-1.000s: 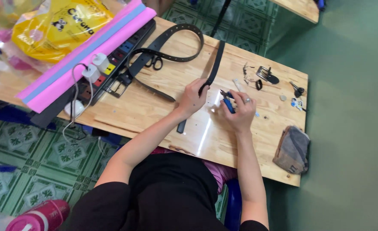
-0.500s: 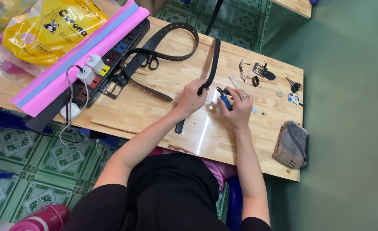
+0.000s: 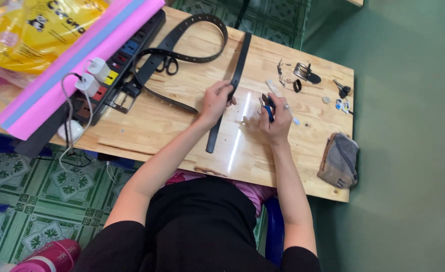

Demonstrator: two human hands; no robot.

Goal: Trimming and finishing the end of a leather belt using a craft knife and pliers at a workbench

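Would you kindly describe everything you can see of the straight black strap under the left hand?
The straight black strap is a narrow, flat, dark band, leather-like, lying stretched out on the wooden table, running from the far edge toward the person. The left hand presses on its middle. Its near end is cut square. No buckle shows on it.

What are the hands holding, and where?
The left hand pinches the straight black belt strap around its middle. The right hand grips a small blue-handled tool by its handles.

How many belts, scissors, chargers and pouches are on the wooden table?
Belts: 2, one straight strap under the left hand, one looped
Scissors: 1
Chargers: 2
Pouches: 1
Total: 6
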